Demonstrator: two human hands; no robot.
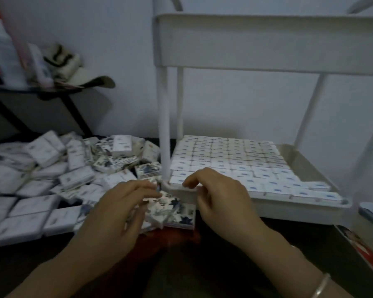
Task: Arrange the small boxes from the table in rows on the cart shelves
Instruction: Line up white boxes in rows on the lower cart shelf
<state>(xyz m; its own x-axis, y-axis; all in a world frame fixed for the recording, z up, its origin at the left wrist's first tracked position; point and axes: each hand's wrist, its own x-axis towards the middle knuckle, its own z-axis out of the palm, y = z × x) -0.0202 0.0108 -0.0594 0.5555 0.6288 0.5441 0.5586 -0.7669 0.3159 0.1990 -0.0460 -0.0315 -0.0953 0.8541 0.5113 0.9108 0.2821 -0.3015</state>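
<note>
A silver bangle (320, 285) sits on the right wrist, closest to where I'm standing. Both hands are stretched out over the dark worktop (224, 265).

The left hand (116, 211) has its fingers curled over a few blue-and-white patterned boxes (172, 209) and grips them, just in front of the cart's near left corner. The right hand (220, 198) is bent at the front rim of the lower shelf (299, 209), with its fingertips on a white box at that corner. Whether it is actually pinching that box I cannot tell.

The lower shelf is nearly covered with shelved boxes (235, 166), white with small blue marks, lying flat in tight rows. The upper shelf (267, 39) of the white cart hangs above them on white posts (165, 125).

To the left a loose heap of small boxes (41, 168) sprawls across the worktop, some white, some patterned, many tilted against one another. Behind the heap a black side table (69, 108) carries a cap (84, 78) and blurred clutter.
</note>
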